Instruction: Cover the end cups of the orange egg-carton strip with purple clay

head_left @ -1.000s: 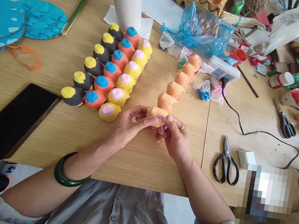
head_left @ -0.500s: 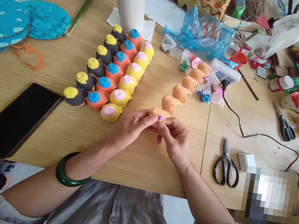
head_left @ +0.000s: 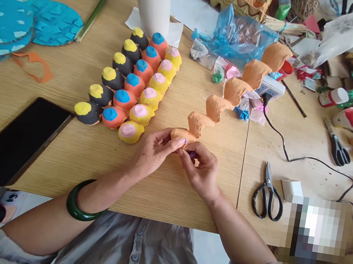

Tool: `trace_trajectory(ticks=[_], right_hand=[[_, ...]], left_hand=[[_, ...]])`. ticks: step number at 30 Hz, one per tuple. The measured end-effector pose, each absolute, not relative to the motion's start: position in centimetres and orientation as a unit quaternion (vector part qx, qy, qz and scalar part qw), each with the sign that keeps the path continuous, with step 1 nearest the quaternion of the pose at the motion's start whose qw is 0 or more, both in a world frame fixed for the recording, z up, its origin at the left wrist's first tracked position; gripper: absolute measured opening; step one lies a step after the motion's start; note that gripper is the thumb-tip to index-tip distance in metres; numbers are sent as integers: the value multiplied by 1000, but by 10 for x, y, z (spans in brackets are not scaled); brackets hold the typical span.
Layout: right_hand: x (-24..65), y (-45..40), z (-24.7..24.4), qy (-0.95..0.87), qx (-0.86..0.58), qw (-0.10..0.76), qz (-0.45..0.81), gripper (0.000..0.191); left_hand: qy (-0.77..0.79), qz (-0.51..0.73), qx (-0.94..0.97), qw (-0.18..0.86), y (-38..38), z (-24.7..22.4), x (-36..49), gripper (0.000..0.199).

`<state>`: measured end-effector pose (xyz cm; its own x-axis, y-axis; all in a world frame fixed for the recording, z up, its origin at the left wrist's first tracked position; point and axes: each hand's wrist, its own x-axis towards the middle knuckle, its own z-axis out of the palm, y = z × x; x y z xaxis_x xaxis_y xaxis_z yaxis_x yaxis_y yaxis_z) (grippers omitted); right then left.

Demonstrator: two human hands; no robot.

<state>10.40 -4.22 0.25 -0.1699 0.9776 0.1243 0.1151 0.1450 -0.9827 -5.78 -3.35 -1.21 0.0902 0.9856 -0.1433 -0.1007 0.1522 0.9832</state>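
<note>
A light-orange egg-carton strip (head_left: pixel 217 108) with several cups slants up and away over the table. My left hand (head_left: pixel 150 153) pinches its near end between thumb and fingers. Close against that end, my right hand (head_left: pixel 202 172) has its fingers closed on a bit of purple clay (head_left: pixel 192 154). A small purple spot also shows by my left thumb tip. To the left lie egg-carton strips whose cups are coated in black with yellow tops (head_left: pixel 101 94), orange with blue tops (head_left: pixel 124 98) and yellow with pink tops (head_left: pixel 141 113).
A dark phone (head_left: pixel 19 138) lies left, near the table edge. Black-handled scissors (head_left: pixel 267 195) and a white block (head_left: pixel 291 189) are on the right. A power strip (head_left: pixel 272 88) with a black cord, a blue plastic bag (head_left: pixel 226 37) and a white bottle (head_left: pixel 153 1) stand farther back.
The strip's far end has risen and swung to the right, now in front of the power strip. My right hand has shifted slightly down and left, and the purple clay sits lower, among its fingers.
</note>
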Motion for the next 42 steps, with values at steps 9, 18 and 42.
trace_trajectory(ticks=[9,18,42], right_hand=[[106,-43,4,-634,-447,451,443,17],[105,-42,0,-702,-405,444,383,15],[120,-22,10,-391,-452,499,628,45]], left_hand=[[453,461,427,632,-33,2,-55,41],[481,490,461,562,-35,-6,-54,40],[366,444,421,701,-29,2,-61,58]])
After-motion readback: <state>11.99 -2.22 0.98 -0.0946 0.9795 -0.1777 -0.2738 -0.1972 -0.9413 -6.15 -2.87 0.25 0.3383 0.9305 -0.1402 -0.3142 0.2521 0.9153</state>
